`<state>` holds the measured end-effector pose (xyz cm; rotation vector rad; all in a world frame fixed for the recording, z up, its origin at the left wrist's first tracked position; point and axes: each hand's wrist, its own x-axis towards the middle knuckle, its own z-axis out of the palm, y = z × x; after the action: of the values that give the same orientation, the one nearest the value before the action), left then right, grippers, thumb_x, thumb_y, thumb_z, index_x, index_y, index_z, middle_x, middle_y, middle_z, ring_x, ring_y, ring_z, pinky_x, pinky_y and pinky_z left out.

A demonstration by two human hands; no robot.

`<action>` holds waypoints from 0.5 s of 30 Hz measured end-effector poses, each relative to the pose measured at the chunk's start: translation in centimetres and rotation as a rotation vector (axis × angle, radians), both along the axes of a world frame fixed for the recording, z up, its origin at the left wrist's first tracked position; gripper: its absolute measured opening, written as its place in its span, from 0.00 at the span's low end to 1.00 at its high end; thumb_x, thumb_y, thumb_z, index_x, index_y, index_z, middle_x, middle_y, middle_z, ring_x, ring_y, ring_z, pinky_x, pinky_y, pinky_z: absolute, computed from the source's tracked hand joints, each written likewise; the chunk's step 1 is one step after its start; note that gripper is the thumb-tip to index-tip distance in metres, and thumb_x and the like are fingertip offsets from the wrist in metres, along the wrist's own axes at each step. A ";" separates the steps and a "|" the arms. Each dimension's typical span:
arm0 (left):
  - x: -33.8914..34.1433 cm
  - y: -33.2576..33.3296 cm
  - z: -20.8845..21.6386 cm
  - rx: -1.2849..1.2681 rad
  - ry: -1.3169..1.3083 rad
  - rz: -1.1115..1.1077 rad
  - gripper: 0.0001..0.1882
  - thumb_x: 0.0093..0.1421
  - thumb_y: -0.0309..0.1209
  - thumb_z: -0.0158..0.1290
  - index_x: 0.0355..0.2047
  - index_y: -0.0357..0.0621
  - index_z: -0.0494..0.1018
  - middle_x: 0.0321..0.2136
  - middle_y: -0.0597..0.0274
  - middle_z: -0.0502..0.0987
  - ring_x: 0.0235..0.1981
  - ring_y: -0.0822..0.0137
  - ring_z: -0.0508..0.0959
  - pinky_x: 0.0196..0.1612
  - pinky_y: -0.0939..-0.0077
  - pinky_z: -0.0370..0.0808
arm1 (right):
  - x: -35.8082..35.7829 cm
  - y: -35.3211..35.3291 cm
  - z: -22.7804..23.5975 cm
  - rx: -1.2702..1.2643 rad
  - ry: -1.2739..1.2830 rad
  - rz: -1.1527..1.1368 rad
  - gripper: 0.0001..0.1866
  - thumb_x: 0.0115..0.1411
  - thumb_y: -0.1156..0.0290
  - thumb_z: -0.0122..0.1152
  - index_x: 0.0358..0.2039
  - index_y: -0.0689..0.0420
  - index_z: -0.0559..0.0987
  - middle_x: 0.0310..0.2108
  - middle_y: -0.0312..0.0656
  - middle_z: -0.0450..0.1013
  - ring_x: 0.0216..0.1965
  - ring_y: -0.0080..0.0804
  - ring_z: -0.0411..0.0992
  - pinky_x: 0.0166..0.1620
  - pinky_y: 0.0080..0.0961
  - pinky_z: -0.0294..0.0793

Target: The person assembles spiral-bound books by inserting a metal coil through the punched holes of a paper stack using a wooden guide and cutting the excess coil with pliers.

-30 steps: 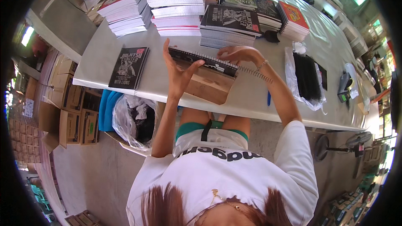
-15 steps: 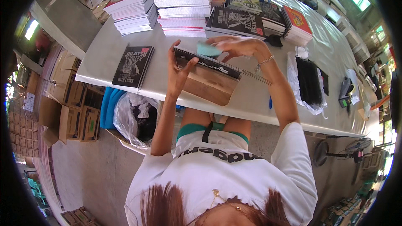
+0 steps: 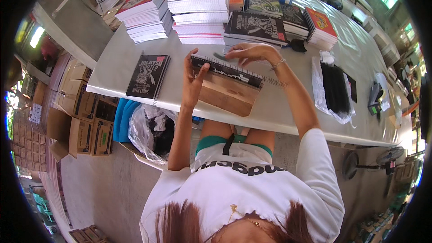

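My left hand grips the left end of a black-covered book, thumb on the near face and fingers behind. The book stands tilted against a wooden block at the table's front edge, spine edge up. A spiral wire coil runs along that edge and sticks out past its right end. Just above the spine, my right hand pinches a flat green pad, now seen nearly edge-on. Whether the pad touches the coil, I cannot tell. To the left lies a black spiral-bound book.
Tall stacks of spiral books stand at the back, with more black books and a red-covered stack beside them. At right lies a bundle of black coils on white plastic. Below the table's left side sits a plastic-lined bin.
The green pad, shown broad and teal before, has turned to a thin dark edge as my right hand shifted slightly. My left hand keeps its hold on the book. The whole view has shifted a little.
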<state>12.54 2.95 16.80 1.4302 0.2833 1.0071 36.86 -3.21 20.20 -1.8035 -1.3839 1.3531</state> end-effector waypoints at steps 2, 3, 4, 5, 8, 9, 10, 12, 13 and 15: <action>-0.3 0.2 -0.2 0.030 0.027 0.045 0.28 0.61 0.29 0.55 0.60 0.44 0.58 0.42 0.64 0.68 0.43 0.75 0.68 0.50 0.80 0.65 | -1.4 -0.2 1.8 0.083 0.396 -0.039 0.30 0.59 0.46 0.58 0.46 0.63 0.72 0.32 0.37 0.70 0.35 0.22 0.72 0.37 0.21 0.77; 0.0 0.1 -0.3 0.013 -0.020 -0.004 0.27 0.62 0.29 0.54 0.59 0.43 0.59 0.42 0.65 0.68 0.43 0.75 0.67 0.50 0.82 0.64 | -2.0 0.2 2.2 0.046 0.164 0.060 0.28 0.60 0.49 0.58 0.47 0.62 0.72 0.33 0.37 0.71 0.35 0.22 0.72 0.36 0.21 0.77; -0.1 0.0 -0.4 0.017 -0.002 -0.023 0.27 0.62 0.29 0.54 0.59 0.43 0.59 0.42 0.65 0.68 0.43 0.75 0.67 0.50 0.82 0.64 | -2.3 0.4 1.8 0.015 -0.051 0.145 0.25 0.61 0.52 0.58 0.47 0.61 0.72 0.34 0.37 0.71 0.35 0.23 0.72 0.35 0.21 0.77; -0.1 -0.2 -0.6 -0.024 0.013 -0.030 0.26 0.62 0.29 0.54 0.59 0.44 0.59 0.42 0.66 0.68 0.43 0.75 0.67 0.51 0.82 0.63 | -2.0 1.1 0.8 -0.017 -0.141 0.183 0.25 0.62 0.52 0.55 0.49 0.61 0.71 0.36 0.36 0.72 0.36 0.24 0.70 0.41 0.22 0.75; -0.1 -0.2 0.2 -0.042 -0.010 -0.040 0.26 0.63 0.28 0.53 0.59 0.45 0.59 0.42 0.67 0.68 0.43 0.76 0.67 0.50 0.82 0.63 | -1.6 1.3 -2.7 0.046 -0.061 0.160 0.25 0.63 0.52 0.52 0.51 0.58 0.71 0.40 0.37 0.72 0.41 0.27 0.69 0.48 0.25 0.71; -0.1 -0.4 0.2 -0.041 -0.029 -0.046 0.26 0.63 0.28 0.53 0.60 0.45 0.59 0.41 0.68 0.68 0.43 0.76 0.66 0.50 0.82 0.63 | -1.6 1.4 -3.4 0.113 -0.031 0.206 0.26 0.63 0.49 0.50 0.51 0.57 0.72 0.41 0.37 0.72 0.43 0.28 0.68 0.51 0.26 0.66; 0.0 -0.4 0.1 -0.039 -0.031 -0.047 0.26 0.63 0.28 0.53 0.60 0.45 0.59 0.41 0.68 0.68 0.43 0.76 0.66 0.50 0.82 0.63 | -1.1 1.4 -3.8 0.114 -0.033 0.205 0.26 0.63 0.49 0.50 0.51 0.57 0.72 0.41 0.37 0.72 0.43 0.28 0.68 0.51 0.26 0.66; 0.1 -0.3 0.0 -0.041 -0.019 -0.050 0.26 0.63 0.28 0.52 0.60 0.45 0.59 0.40 0.68 0.68 0.41 0.77 0.66 0.49 0.82 0.63 | -0.8 1.1 -4.4 0.147 -0.091 0.200 0.23 0.61 0.53 0.53 0.51 0.56 0.72 0.41 0.38 0.72 0.42 0.29 0.68 0.48 0.24 0.67; -0.1 -0.2 0.0 -0.039 -0.015 -0.045 0.26 0.63 0.28 0.52 0.60 0.45 0.59 0.40 0.68 0.68 0.41 0.77 0.66 0.49 0.82 0.63 | -1.3 1.3 -4.7 0.150 -0.086 0.205 0.23 0.61 0.53 0.53 0.51 0.56 0.72 0.41 0.38 0.72 0.42 0.29 0.68 0.48 0.24 0.67; -0.2 -0.2 0.0 -0.016 -0.016 -0.046 0.25 0.64 0.28 0.51 0.60 0.45 0.58 0.39 0.69 0.67 0.40 0.77 0.66 0.49 0.82 0.62 | -1.9 1.9 -5.5 0.251 -0.055 0.217 0.23 0.57 0.60 0.56 0.51 0.56 0.72 0.40 0.38 0.72 0.39 0.29 0.67 0.45 0.24 0.67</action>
<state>12.36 2.72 16.80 1.4071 0.2453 0.9762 34.93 -1.33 14.73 -1.5722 -1.7358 1.1773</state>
